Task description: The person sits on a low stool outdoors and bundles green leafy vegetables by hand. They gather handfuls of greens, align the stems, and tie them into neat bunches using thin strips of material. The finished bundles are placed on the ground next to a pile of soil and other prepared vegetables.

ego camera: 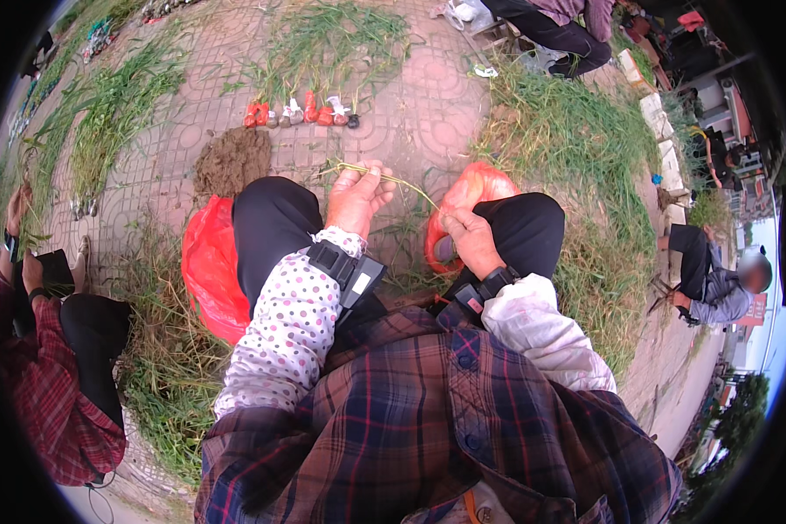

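A thin yellow-green grass stem (406, 182) stretches between my two hands. My left hand (357, 200) pinches it between thumb and fingers, with its tangled end past the fingertips. The other end runs into the fingertips of my right hand (473, 241), which is lower and closer to my right knee. Below the hands lies tiled paving with scattered grass blades. A red plastic bag (213, 272) rests beside my left knee. Around my right foot sits another red plastic bag (478, 183), next to the right hand.
Beyond my left knee is a brown soil heap (232, 160). A row of small plastic-wrapped bundles (311, 114) with grass stems lies ahead. Cut grass is piled at right (557, 131) and left (164, 380). Co-workers sit at left (65, 380), upper right (563, 29) and far right (714, 281).
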Demonstrator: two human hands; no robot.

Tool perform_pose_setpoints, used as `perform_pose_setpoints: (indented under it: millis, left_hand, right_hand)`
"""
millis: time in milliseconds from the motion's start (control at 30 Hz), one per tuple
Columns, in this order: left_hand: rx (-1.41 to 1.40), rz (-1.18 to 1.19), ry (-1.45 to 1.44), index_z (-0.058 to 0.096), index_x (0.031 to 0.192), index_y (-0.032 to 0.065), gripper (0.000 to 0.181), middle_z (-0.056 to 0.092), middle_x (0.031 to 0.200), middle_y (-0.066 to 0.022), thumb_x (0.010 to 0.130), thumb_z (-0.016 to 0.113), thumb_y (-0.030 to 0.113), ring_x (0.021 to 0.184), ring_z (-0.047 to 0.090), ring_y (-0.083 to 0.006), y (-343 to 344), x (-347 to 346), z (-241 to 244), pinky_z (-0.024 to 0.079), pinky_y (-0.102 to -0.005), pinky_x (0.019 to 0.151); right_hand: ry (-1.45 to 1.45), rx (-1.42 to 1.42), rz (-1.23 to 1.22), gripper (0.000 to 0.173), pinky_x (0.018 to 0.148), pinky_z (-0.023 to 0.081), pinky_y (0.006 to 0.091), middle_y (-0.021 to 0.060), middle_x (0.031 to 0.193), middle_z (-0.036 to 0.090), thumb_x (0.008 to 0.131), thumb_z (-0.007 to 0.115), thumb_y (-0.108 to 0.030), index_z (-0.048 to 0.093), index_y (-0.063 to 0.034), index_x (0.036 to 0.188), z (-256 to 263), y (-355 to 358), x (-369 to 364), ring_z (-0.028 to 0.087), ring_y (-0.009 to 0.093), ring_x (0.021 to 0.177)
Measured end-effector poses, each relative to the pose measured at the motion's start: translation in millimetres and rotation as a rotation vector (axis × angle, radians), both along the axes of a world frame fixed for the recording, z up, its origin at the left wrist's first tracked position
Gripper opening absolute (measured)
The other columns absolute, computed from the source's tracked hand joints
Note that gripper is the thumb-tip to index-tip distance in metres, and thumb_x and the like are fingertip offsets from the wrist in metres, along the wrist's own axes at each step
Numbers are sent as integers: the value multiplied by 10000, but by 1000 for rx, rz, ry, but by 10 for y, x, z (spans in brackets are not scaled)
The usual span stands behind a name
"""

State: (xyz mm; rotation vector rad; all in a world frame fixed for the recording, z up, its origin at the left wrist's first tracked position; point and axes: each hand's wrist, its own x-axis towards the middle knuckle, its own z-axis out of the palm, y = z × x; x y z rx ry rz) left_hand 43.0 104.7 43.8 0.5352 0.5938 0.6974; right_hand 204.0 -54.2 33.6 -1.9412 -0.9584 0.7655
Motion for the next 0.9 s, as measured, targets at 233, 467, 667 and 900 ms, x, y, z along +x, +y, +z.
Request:
perform_pose_setpoints:
  millis: [233,467,667,900]
  left_hand:
    - [3,-47,10,529,1015,68,144,605,944,-66,881,522,117,784,599,-155,-29,10,-13,492,-281,689]
    - [114,-259,119,526,1065,72,208,600,994,-50,863,549,113,800,592,-141,-49,10,20,478,-267,681]
    - [-179,-145,-148,523,1090,87,244,574,1001,-25,877,537,206,853,579,-158,-1,-52,74,470,-290,708]
    - [-146,-68,-154,513,1101,84,236,578,977,-42,873,504,147,826,584,-174,13,-46,20,474,-300,709]
  right_hand:
    - [90,37,96,128,683,403,197,-29,778,556,848,563,-94,598,-4,932,133,102,-149,482,41,750]
    - [330,87,27,152,539,381,202,-21,664,524,857,551,-130,606,-26,954,387,219,-286,459,55,585]
    - [462,112,-156,137,452,317,177,-40,584,479,868,537,-120,630,-41,929,398,178,-161,382,30,489]
    - [467,118,-182,126,478,350,188,-29,597,502,860,541,-110,628,-39,918,355,169,-109,413,43,505]
